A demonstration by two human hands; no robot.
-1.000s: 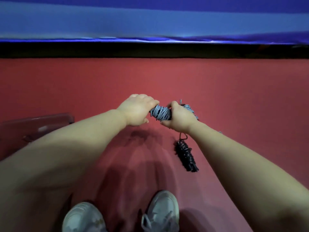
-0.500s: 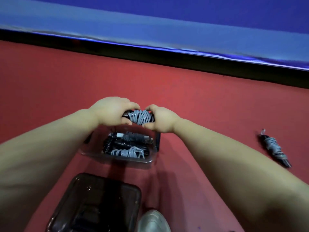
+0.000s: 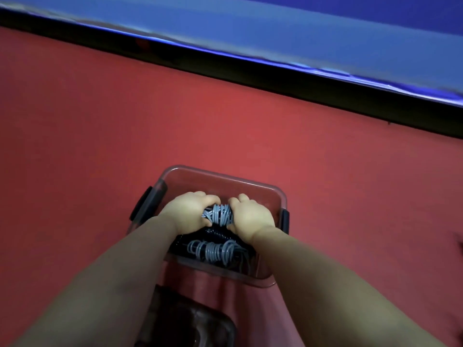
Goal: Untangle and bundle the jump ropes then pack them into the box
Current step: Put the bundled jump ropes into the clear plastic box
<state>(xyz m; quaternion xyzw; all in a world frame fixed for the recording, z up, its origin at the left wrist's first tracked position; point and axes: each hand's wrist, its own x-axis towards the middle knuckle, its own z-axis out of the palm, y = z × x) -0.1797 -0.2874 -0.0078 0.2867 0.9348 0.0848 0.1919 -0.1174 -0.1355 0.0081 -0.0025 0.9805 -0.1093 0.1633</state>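
Left hand and right hand both curl tight round the ends of one gray rope bundle, fingers wrapped over it, held inside the clear box. In the box's near part lie a black bundle and another gray bundle. Dark lid sits just nearer than the box.

Two hands, two grey bundles, one box

Legible text, labels, brands, numbers, signs: none. Surfaces checked: clear box, grey rope bundle, dark lid at 6 o'clock of the box, red floor.
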